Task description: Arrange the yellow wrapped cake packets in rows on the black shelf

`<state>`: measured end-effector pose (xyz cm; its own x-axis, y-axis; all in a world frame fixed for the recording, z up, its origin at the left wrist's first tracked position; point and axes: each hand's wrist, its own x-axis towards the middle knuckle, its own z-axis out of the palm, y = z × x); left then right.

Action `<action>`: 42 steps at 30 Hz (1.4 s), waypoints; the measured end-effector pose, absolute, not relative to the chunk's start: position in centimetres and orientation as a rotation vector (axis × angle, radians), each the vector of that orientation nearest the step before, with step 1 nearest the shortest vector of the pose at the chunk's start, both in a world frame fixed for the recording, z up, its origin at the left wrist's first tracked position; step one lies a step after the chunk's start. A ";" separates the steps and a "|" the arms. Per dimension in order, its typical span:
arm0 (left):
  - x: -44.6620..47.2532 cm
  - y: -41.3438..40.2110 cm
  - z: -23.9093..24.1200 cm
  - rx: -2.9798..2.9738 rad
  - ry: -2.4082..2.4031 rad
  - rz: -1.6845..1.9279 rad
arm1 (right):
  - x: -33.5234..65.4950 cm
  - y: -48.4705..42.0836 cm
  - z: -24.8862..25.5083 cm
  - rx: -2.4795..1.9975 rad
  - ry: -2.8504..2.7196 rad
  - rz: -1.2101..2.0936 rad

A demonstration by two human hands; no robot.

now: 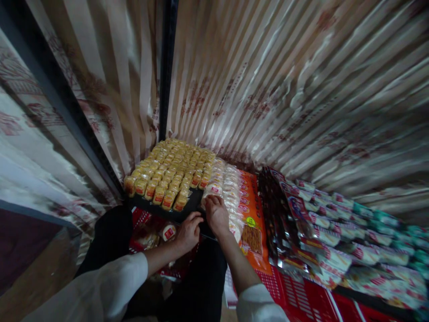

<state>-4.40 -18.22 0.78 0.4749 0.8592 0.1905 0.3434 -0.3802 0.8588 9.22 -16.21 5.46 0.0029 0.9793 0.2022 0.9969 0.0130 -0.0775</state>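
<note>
My left hand (189,231) is at the front edge of the black shelf surface (192,202). Its fingers are pressed together, and anything in them is too small or dark to make out. Just to its right, my right hand (217,215) has its fingers curled at the near end of a row of white wrapped cakes. They touch a round white cake (212,190) with a red label and clear wrapping. Left of that row, several yellow wrapped cakes (167,179) stand in tight rows. The shelf's bare dark strip lies between the two groups.
An orange snack bag (254,219) lies right of the white cakes, then dark shiny packs (273,214) and white and green packets (362,237). Below are red baskets (301,295), one holding packets under my left forearm. A printed, pleated curtain (268,80) and dark posts (166,67) enclose the shelf.
</note>
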 end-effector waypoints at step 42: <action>-0.6 -17.1 -0.5 2.242 1.178 0.703 | 12.8 -13.1 7.4 -2.260 -2.127 -0.059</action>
<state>-0.57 -17.13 -0.49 0.4903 0.8467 0.2067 0.5838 -0.4952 0.6434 12.83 -13.06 7.39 0.0607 0.9967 0.0537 0.9982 -0.0607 -0.0014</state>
